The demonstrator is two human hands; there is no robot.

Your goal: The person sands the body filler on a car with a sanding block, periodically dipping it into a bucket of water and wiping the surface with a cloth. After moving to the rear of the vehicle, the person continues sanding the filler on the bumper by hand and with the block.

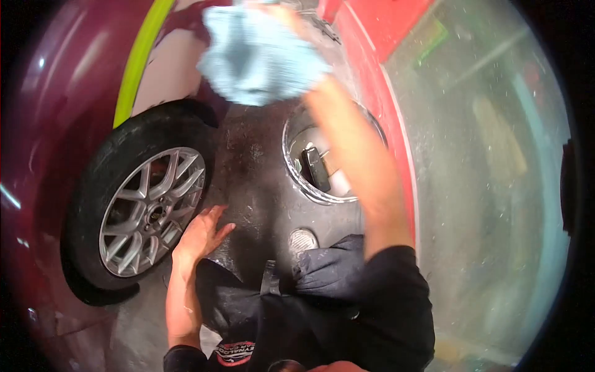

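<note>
A light blue cloth point(257, 59) hangs from my right hand point(284, 15) at the top of the view, over the lower edge of the car body. The cloth is blurred and covers most of that hand. My left hand point(203, 233) is low beside the car wheel point(152, 211), its fingers apart and holding nothing. The wheel has silver spokes and a black tyre. Above the tyre, a yellow-green strip point(137, 71) borders a pale grey patch point(170, 71) on the dark red car body point(68, 68).
Beneath my right forearm stands a round bin point(290, 162) with a dark object point(317, 167) and other bits inside. A red panel point(365, 68) runs along the right, beside a scuffed, hazy pane point(465, 186). My shoe point(304, 240) is on the dark floor point(248, 155).
</note>
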